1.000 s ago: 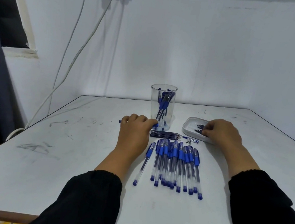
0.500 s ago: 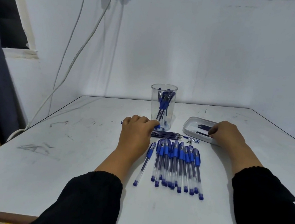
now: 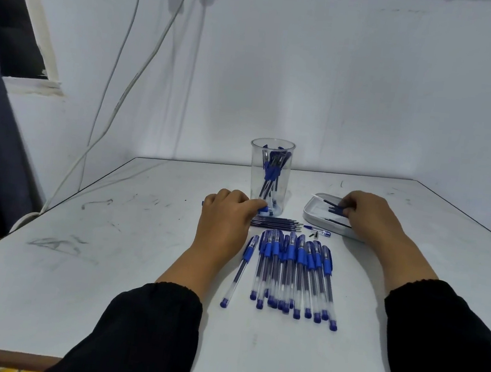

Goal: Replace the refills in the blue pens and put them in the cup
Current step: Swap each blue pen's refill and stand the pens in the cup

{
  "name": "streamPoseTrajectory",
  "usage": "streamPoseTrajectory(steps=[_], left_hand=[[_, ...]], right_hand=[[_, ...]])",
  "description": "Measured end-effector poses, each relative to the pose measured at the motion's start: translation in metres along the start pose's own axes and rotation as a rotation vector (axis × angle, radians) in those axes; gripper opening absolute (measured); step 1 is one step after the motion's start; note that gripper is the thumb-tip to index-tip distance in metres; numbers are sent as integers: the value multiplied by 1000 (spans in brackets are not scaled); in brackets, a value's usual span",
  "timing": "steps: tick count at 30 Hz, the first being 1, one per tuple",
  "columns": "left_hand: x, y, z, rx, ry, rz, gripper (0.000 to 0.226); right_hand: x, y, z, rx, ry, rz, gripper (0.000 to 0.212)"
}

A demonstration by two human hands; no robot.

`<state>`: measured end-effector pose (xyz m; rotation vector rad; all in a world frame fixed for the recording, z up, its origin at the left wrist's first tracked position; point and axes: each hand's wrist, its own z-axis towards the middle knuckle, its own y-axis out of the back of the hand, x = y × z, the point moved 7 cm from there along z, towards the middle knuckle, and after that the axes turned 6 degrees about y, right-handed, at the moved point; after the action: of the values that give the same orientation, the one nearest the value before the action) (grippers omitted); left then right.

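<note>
Palm-down, left hand (image 3: 225, 214) grips pen; right hand (image 3: 370, 216) reaches tray (image 3: 312, 214).

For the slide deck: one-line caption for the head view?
Left hand grips a blue pen by the cup; right hand reaches into the white tray, row of pens waiting.

pens (image 3: 289, 271): blue, clear | cup (image 3: 269, 176): clear | tray (image 3: 315, 214): white | sleeves (image 3: 447, 343): black

Lighting was dim, cool and even. The scuffed white table (image 3: 135, 265) carried only soft shadows. Wide-angle distortion bowed the frame edges.
</note>
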<state>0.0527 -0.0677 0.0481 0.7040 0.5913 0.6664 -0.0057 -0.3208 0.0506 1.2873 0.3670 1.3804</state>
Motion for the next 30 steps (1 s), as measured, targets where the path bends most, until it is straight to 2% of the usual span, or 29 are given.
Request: streamPoseTrajectory(steps=[3, 9, 21, 30], left_hand=[[0, -1, 0, 0, -7, -3, 31], [-1, 0, 1, -4, -11, -12, 31], [0, -1, 1, 4, -14, -23, 31], [0, 0, 0, 2, -15, -35, 31]], right_hand=[[24, 6, -14, 18, 99, 89, 20], [62, 3, -38, 85, 286, 247, 47], [65, -5, -41, 143, 313, 221, 45], [65, 2, -42, 98, 284, 225, 45]])
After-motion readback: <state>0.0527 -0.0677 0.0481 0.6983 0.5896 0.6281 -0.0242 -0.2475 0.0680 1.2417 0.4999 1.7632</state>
